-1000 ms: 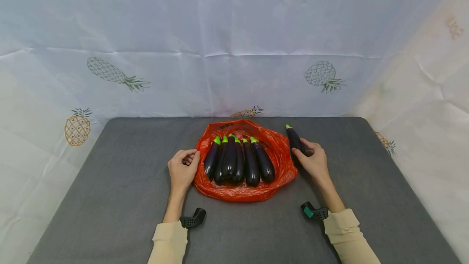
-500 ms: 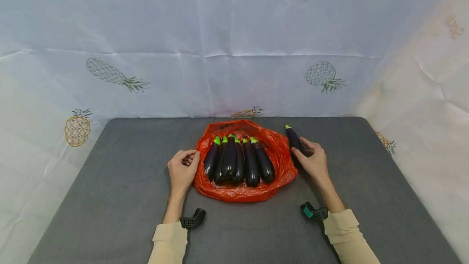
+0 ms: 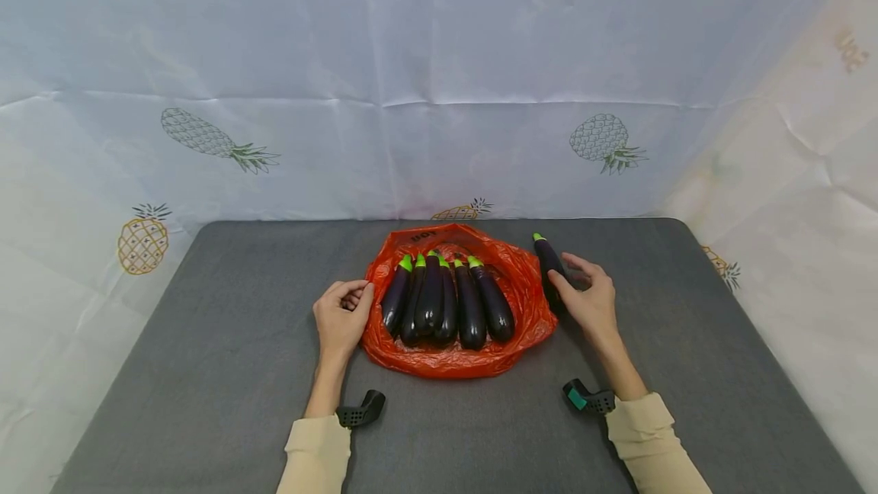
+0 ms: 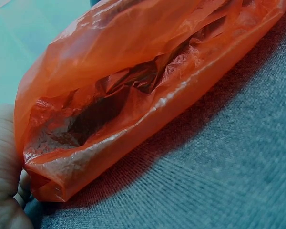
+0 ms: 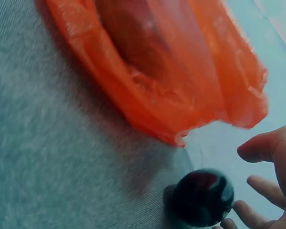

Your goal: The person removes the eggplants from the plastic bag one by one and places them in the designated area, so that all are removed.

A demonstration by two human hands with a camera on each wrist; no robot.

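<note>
A red plastic bag [image 3: 449,364] lies spread with its mouth wide in the middle of the table, and several dark purple eggplants [image 3: 430,299] with green tops rest side by side in it. At its left rim my left hand [image 3: 341,319] pinches the plastic; the left wrist view has that hand [image 4: 2,167] at the bag's lower corner. One more eggplant [image 3: 549,264] lies on the table just right of the bag. Beside it is my right hand [image 3: 591,302], fingers spread. In the right wrist view the thumb is clear of the eggplant's round end [image 5: 202,198], with the fingertips close beside it.
The grey cloth table [image 3: 226,357] reaches back to a pale curtain [image 3: 439,158] printed with pineapples. Black cameras sit on the left wrist [image 3: 362,408] and the right wrist [image 3: 588,396].
My right hand has loosened from the eggplant, its thumb lifting and the hand shifting slightly right. The left hand and the bag have stayed in place.
</note>
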